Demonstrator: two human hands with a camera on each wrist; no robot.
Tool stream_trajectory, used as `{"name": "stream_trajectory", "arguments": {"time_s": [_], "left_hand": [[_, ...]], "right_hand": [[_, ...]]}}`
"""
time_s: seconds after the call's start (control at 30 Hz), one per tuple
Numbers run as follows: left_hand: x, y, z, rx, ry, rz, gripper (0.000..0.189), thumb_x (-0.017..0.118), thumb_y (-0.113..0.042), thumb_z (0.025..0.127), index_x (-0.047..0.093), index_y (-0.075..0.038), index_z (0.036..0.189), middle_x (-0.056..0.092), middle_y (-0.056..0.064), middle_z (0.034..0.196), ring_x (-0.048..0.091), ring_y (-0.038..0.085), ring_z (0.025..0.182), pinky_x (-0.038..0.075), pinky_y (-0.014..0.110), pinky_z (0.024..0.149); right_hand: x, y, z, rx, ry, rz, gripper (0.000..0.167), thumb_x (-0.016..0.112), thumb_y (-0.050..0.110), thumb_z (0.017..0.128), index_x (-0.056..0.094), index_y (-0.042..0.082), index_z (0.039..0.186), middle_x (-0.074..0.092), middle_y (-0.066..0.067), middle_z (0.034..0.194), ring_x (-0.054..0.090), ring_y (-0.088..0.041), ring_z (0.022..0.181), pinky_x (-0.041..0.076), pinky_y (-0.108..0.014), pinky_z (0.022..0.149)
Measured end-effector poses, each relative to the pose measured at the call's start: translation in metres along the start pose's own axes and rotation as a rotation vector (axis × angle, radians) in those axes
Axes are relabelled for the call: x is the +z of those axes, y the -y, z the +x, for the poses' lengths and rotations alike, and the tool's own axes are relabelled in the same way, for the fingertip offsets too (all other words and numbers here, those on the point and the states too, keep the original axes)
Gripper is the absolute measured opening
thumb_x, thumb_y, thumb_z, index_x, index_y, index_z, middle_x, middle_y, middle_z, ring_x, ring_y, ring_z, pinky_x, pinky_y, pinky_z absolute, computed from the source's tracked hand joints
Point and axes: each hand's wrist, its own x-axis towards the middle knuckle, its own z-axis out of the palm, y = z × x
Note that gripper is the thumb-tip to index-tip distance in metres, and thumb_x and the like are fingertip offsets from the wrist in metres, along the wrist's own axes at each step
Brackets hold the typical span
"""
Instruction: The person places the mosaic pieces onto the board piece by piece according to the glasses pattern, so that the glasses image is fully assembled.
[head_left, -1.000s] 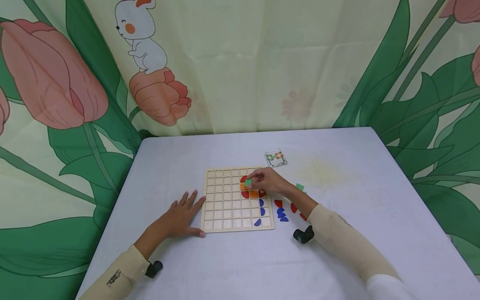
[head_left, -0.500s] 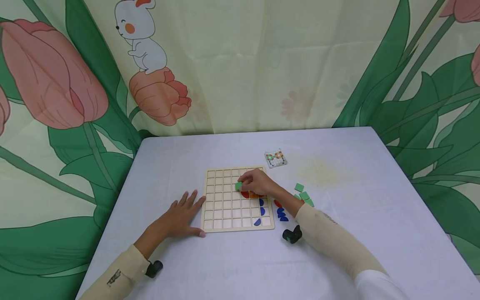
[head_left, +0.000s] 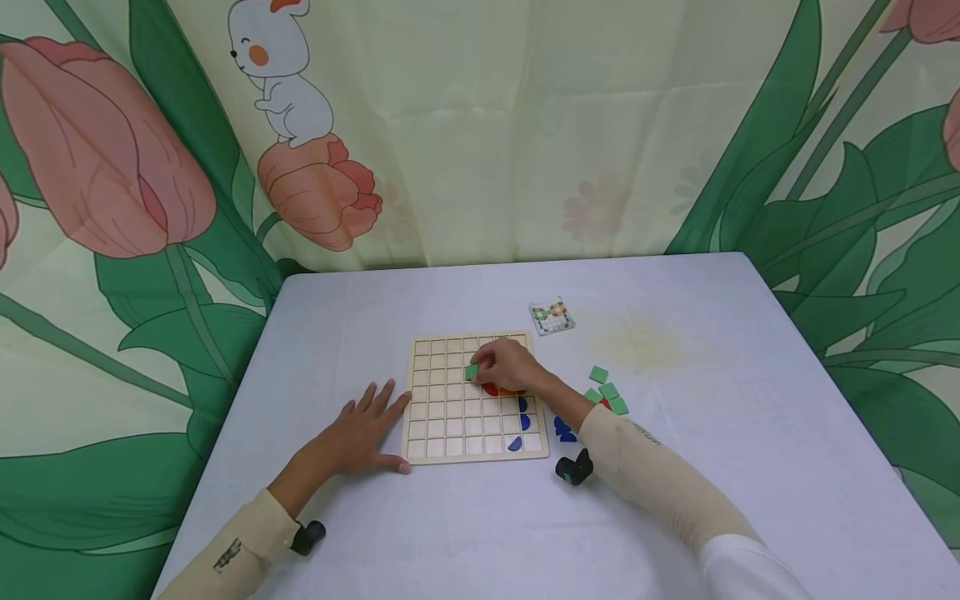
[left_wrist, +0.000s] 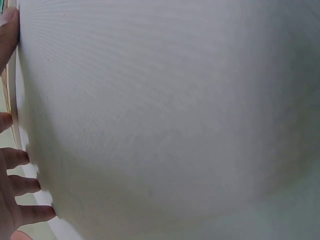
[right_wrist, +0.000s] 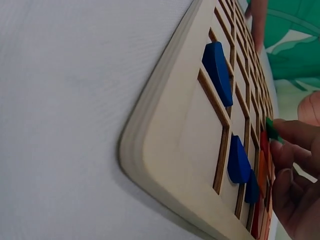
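Observation:
A wooden grid board (head_left: 435, 458) lies on the white table. Over its upper middle, my right hand (head_left: 510, 365) pinches a green square tile (head_left: 471, 372) between thumb and index finger, right at a cell left of the red and orange pieces (head_left: 491, 389). In the right wrist view, the green tile (right_wrist: 273, 130) shows at those fingertips, close over the grid. My left hand (head_left: 365, 435) lies spread at the board's left edge, its thumb and index fingertip touching the rim. Blue half-round pieces (head_left: 523, 422) sit in cells on the board's right side.
Several loose green tiles (head_left: 609, 391) lie right of the board, with a red piece (head_left: 604, 403) among them. Blue pieces (head_left: 564, 428) lie near the board's right edge. A small pattern card (head_left: 552, 317) rests beyond the board. A printed curtain (head_left: 480, 133) hangs behind the table.
My right hand has moved left across the board with the green tile, from above the red and orange pieces to the cell beside them. My left hand has stayed put.

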Motion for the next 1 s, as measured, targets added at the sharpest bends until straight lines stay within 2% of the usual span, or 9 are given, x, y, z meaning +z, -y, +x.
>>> {"name": "stream_trajectory", "arguments": {"time_s": [0.3,0.7,0.83,0.9,1.0], "left_hand": [[0.0,0.001,0.0,0.008,-0.003,0.011,0.118,0.065,-0.083,0.071,0.024,-0.019,0.161,0.015,0.019,0.168,0.014,0.049,0.152,0.027,0.071,0.112],[-0.002,-0.001,-0.001,0.008,-0.004,0.0,0.118,0.067,-0.081,0.071,0.025,-0.018,0.161,0.016,0.02,0.167,0.014,0.049,0.152,0.027,0.071,0.112],[-0.003,-0.002,-0.002,0.007,0.001,-0.013,0.117,0.068,-0.079,0.071,0.024,-0.018,0.161,0.015,0.02,0.167,0.013,0.049,0.152,0.026,0.071,0.112],[-0.004,-0.002,-0.002,0.006,0.004,-0.017,0.118,0.068,-0.079,0.071,0.024,-0.018,0.161,0.014,0.019,0.167,0.012,0.049,0.152,0.026,0.071,0.112],[-0.004,-0.002,-0.002,0.004,0.003,-0.023,0.118,0.068,-0.08,0.071,0.024,-0.018,0.161,0.014,0.019,0.168,0.012,0.049,0.152,0.025,0.071,0.113]], "right_hand": [[0.003,0.012,-0.003,0.009,-0.037,-0.136,0.022,0.082,0.021,0.084,0.077,0.013,0.104,0.068,0.005,0.076,0.06,-0.011,0.07,0.043,-0.026,0.061],[0.001,0.013,-0.003,-0.012,-0.053,-0.153,0.019,0.083,0.022,0.083,0.077,0.014,0.1,0.068,0.005,0.076,0.06,-0.012,0.069,0.043,-0.026,0.06],[-0.001,0.011,-0.004,-0.037,-0.036,-0.142,0.02,0.082,0.023,0.084,0.077,0.014,0.102,0.069,0.005,0.081,0.061,-0.011,0.075,0.046,-0.027,0.067],[-0.005,0.009,-0.006,-0.057,-0.015,-0.115,0.022,0.081,0.023,0.085,0.076,0.013,0.105,0.071,0.005,0.086,0.062,-0.011,0.081,0.05,-0.029,0.074],[-0.012,0.001,-0.011,-0.09,0.031,-0.044,0.025,0.076,0.023,0.09,0.074,0.012,0.112,0.073,0.003,0.098,0.064,-0.014,0.098,0.053,-0.035,0.091]]}}
